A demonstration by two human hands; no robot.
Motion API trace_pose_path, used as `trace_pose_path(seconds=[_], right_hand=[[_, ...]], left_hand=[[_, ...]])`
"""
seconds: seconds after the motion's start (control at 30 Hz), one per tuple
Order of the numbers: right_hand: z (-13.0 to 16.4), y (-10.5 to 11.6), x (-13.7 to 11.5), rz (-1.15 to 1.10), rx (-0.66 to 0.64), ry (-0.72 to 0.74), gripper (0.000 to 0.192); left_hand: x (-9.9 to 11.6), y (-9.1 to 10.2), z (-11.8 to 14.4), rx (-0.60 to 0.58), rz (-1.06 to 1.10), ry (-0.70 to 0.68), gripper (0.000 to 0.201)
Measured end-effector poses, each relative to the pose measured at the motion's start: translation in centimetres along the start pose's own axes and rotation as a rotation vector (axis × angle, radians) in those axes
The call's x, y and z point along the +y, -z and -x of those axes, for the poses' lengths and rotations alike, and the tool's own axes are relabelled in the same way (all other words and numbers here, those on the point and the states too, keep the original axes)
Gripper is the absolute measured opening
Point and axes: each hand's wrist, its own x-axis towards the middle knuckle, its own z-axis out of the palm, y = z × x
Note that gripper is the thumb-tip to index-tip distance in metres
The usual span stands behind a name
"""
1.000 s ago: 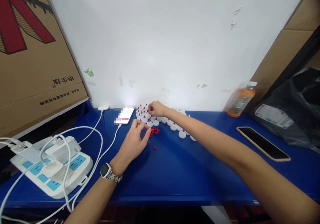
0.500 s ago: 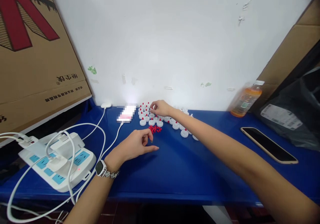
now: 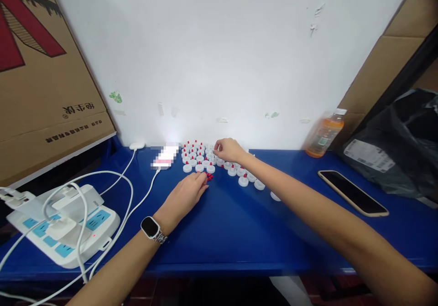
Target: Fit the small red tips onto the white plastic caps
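Observation:
Several small white round caps with red tips stand in rows on the blue table near the wall. A small heap of loose red pieces lies just in front of them. My left hand, a watch on its wrist, reaches forward with its fingertips at the red heap. My right hand rests at the right end of the cap rows, fingers pinched on a white cap there. More white caps trail along under my right forearm.
A lit phone on a white cable lies left of the caps. A white power strip with plugs sits at the left edge. A dark phone, an orange bottle, a black bag and cardboard boxes surround the area.
My left hand moved back from the red heap toward me, then reached forward to it again. My right hand stayed at the cap rows, shifting slightly right.

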Motion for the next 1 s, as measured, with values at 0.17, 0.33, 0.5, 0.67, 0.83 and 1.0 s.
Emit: trace_pose_path(seconds=[0.17,0.33,0.5,0.67,0.83,1.0], right_hand=[[-3.0,-1.6,-1.4,0.027,-0.017,-0.078,0.019],[-2.6,-0.8,-2.1,0.001,0.033,-0.065,0.016],[2.7,1.2,-3.6,-0.363,0.235,0.030,0.020],[8.0,-0.6,-4.4,-0.731,0.106,0.110,0.028],[9.5,-2.9,-3.3,-0.456,0.124,0.219,0.016],[9.5,-3.7,-3.3,-0.062,0.070,0.401,0.008]], left_hand=[[-0.7,0.0,-0.1,0.149,0.051,0.002,0.014],[-1.9,0.4,0.3,0.331,0.163,0.094,0.012],[-1.1,0.1,0.6,0.416,0.145,0.060,0.031],[-0.4,-0.3,0.6,0.282,0.104,-0.005,0.033],[-1.8,0.1,0.9,0.194,0.096,0.067,0.030],[-2.4,0.4,1.1,0.159,0.096,0.084,0.029]])
